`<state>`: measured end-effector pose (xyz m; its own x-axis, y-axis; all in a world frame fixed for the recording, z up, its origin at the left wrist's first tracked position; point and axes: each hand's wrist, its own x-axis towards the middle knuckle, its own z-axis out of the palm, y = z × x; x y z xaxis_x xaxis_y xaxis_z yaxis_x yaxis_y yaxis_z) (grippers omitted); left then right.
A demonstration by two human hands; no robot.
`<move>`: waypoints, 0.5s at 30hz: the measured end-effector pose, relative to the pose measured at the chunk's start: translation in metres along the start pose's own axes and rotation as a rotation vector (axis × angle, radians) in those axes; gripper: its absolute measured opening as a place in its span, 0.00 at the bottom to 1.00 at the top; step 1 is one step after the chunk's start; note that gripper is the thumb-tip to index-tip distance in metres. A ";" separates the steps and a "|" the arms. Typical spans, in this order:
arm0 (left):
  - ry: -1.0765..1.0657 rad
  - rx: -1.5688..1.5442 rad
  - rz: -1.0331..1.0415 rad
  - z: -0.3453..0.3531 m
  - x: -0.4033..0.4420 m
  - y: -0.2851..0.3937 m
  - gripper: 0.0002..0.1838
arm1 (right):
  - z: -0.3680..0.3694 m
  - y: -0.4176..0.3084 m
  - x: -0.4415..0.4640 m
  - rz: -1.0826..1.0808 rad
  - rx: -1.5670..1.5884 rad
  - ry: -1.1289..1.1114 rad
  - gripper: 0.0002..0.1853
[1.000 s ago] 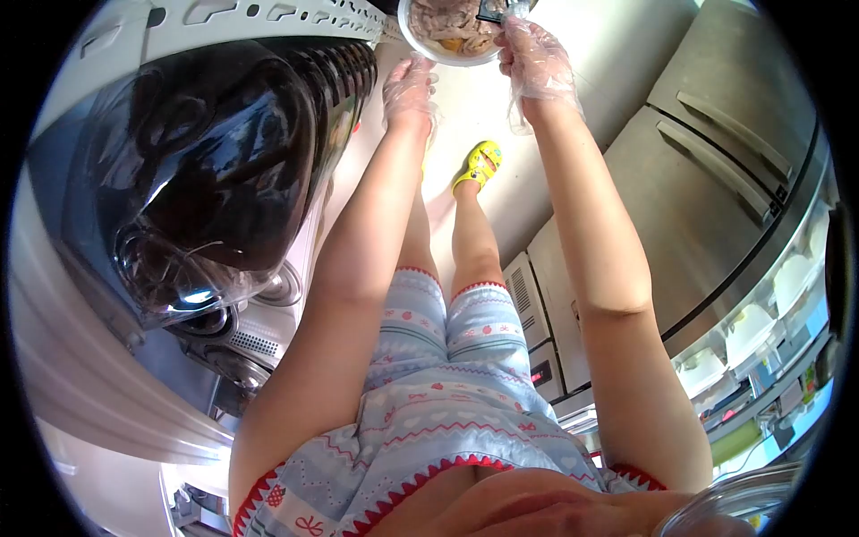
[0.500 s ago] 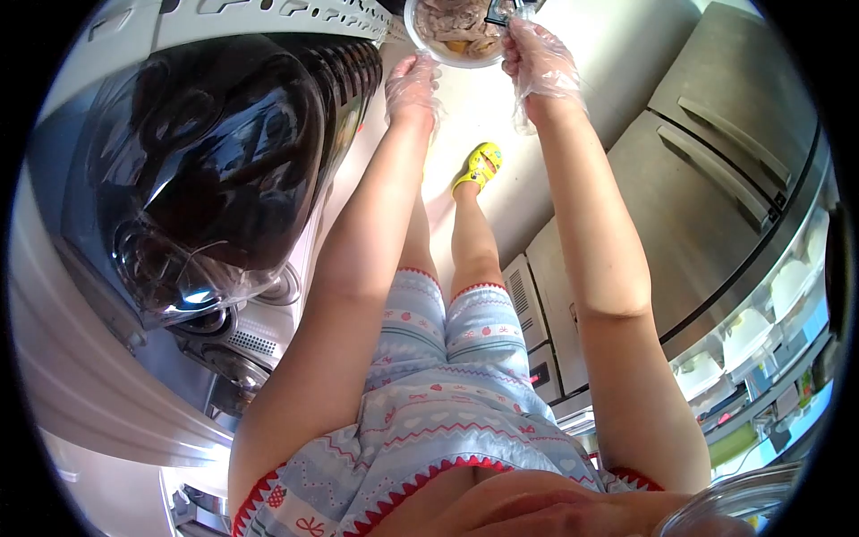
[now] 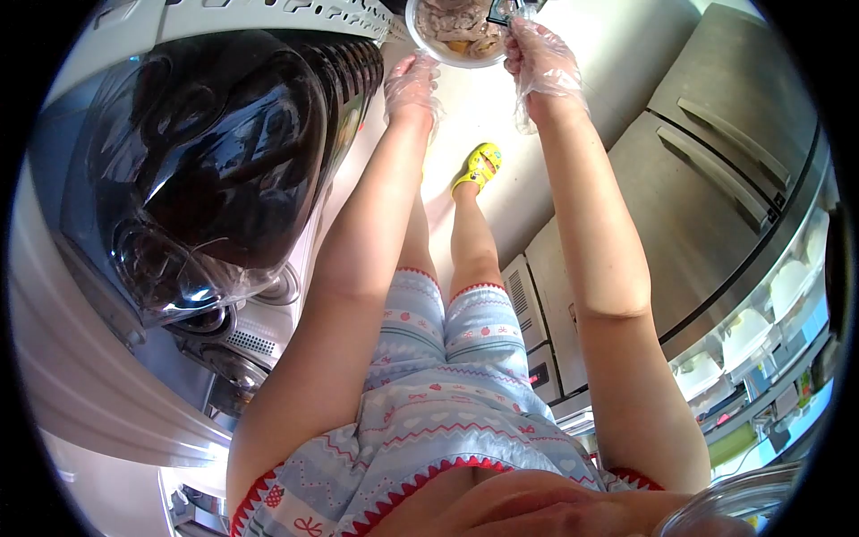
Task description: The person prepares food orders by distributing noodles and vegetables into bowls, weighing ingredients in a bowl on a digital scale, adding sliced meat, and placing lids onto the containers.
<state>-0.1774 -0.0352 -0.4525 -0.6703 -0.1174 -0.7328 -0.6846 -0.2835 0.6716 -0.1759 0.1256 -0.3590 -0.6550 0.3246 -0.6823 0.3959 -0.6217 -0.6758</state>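
Pinching black tool (image 3: 494, 12), right fingers (image 3: 513, 56); left fingers (image 3: 420, 63) curled by bowl (image 3: 463, 63) edge, grip unclear; gap between

The pale, smooth-looking floor (image 3: 488, 98), brightly lit in places and shaded in others, carried a bright yellow clog-style shoe (image 3: 481, 164) dotted with small coloured decorations.

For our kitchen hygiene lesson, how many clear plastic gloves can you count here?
2: one glove on the left hand, at the lower left of the bowl; another glove on the right hand, at its right. No others show.
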 end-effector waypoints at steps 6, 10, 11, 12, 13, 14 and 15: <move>0.010 -0.018 0.011 0.002 -0.004 0.002 0.18 | 0.002 -0.002 -0.002 0.007 0.017 0.029 0.07; 0.029 -0.020 0.011 0.003 -0.005 0.003 0.17 | 0.005 -0.006 -0.002 0.025 0.058 0.073 0.07; 0.029 -0.020 0.011 0.002 -0.003 0.001 0.17 | 0.007 -0.008 -0.002 0.026 0.058 0.073 0.07; 0.034 -0.018 0.019 0.002 -0.001 0.000 0.17 | 0.007 -0.011 -0.002 0.064 0.096 0.081 0.07; 0.039 -0.017 0.026 0.002 0.000 -0.002 0.17 | 0.008 -0.014 -0.002 0.102 0.134 0.090 0.07; 0.039 -0.017 0.023 0.002 -0.002 0.000 0.17 | 0.006 -0.014 0.001 0.104 0.133 0.092 0.07; 0.042 -0.026 0.032 0.002 -0.003 0.001 0.16 | 0.005 -0.016 0.005 0.155 0.167 0.103 0.07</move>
<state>-0.1769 -0.0330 -0.4492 -0.6788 -0.1665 -0.7152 -0.6549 -0.3033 0.6922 -0.1884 0.1338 -0.3501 -0.5223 0.2821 -0.8047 0.3693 -0.7758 -0.5116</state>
